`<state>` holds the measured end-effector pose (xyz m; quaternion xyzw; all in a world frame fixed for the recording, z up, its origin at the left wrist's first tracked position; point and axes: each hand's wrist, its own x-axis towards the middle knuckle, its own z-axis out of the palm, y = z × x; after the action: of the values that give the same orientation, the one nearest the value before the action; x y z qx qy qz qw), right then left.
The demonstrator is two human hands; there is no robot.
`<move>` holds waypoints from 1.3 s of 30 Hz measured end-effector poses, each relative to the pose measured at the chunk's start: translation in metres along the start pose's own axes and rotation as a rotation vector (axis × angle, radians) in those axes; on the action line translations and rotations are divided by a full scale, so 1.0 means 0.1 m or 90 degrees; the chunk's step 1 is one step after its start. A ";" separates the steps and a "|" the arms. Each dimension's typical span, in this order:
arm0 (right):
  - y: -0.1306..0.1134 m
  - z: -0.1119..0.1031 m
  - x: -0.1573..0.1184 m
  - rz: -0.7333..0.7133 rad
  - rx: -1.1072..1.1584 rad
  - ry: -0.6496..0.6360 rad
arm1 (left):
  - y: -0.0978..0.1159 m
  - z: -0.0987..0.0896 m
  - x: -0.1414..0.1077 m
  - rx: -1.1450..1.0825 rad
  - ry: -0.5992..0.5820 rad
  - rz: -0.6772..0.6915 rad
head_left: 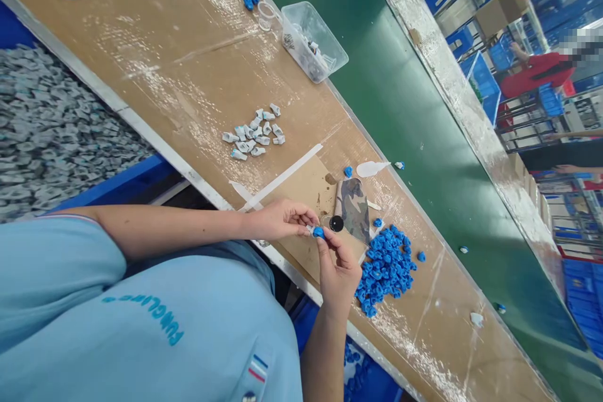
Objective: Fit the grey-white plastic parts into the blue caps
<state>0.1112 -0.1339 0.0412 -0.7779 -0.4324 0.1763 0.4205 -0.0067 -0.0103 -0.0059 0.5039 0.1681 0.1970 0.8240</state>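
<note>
My left hand is closed in a pinch on a small grey-white plastic piece, mostly covered by the fingers. Thumb and forefinger of my right hand grip a small blue plastic piece. The two pieces meet between my fingertips, and how far they are joined I cannot tell. Just beyond my hands are a round black cap and a camouflage-patterned pouch or cloth. A heap of blue pieces lies to the right of my right hand. Several loose grey-white pieces are spread out left of my hands.
A clear plastic tub with small parts stands near the green conveyor belt, which carries a few small pieces. A blue bin full of grey pieces adjoins the cardboard-covered table. Across the belt, a person in red is among crates.
</note>
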 end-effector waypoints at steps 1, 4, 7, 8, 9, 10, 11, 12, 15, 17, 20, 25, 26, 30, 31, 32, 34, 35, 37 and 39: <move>-0.01 -0.01 0.01 -0.019 -0.009 -0.005 | -0.01 0.00 0.00 0.007 -0.003 0.004; -0.03 -0.08 0.05 -0.072 -0.025 -0.034 | -0.02 -0.01 -0.02 0.019 -0.024 0.011; -0.05 -0.14 0.09 -0.075 -0.017 -0.075 | -0.02 -0.01 -0.03 0.027 -0.053 0.002; -0.05 -0.16 0.10 -0.064 -0.010 -0.087 | -0.01 -0.01 -0.03 0.025 -0.059 -0.004; -0.04 -0.17 0.10 -0.049 0.000 -0.097 | -0.01 -0.01 -0.03 0.020 -0.064 -0.009; -0.03 -0.17 0.10 -0.031 0.011 -0.104 | -0.01 0.00 -0.03 0.012 -0.065 -0.014; -0.02 -0.16 0.10 -0.014 0.025 -0.103 | 0.00 0.00 -0.03 0.002 -0.063 -0.020; 0.00 -0.14 0.09 0.001 0.042 -0.096 | 0.00 0.00 -0.03 -0.008 -0.058 -0.023; 0.06 -0.08 0.04 0.035 0.084 -0.055 | 0.01 0.01 -0.02 -0.026 -0.035 -0.024; 0.10 -0.03 0.00 0.054 0.103 -0.032 | 0.01 0.02 -0.01 -0.034 -0.025 -0.029; 0.13 0.02 -0.04 0.092 0.122 -0.017 | 0.03 0.03 -0.01 -0.050 -0.016 -0.051; 0.15 0.02 -0.06 0.156 0.154 -0.017 | 0.09 0.02 -0.02 -0.030 -0.026 -0.115; 0.16 0.02 -0.06 0.163 0.163 -0.025 | 0.10 0.01 -0.01 -0.006 -0.044 -0.130; 0.17 0.03 -0.07 0.173 0.196 -0.035 | 0.17 -0.04 0.01 0.140 -0.133 -0.178; 0.17 0.03 -0.07 0.170 0.204 -0.033 | 0.19 -0.04 0.02 0.173 -0.145 -0.186; 0.16 0.04 -0.07 0.165 0.210 -0.029 | 0.21 -0.04 0.02 0.197 -0.152 -0.193; 0.15 0.05 -0.08 0.149 0.217 -0.023 | 0.24 -0.04 0.03 0.225 -0.157 -0.201; 0.14 0.05 -0.08 0.139 0.216 -0.022 | 0.24 -0.04 0.03 0.231 -0.158 -0.203; 0.13 0.06 -0.08 0.119 0.208 -0.022 | 0.25 -0.03 0.02 0.235 -0.157 -0.206; 0.13 0.06 -0.08 0.105 0.203 -0.026 | 0.25 -0.02 0.01 0.237 -0.155 -0.209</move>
<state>0.1094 -0.1412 0.0269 -0.7306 -0.3421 0.2919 0.5138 -0.0103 0.0018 0.0156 0.6324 0.1805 -0.0356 0.7525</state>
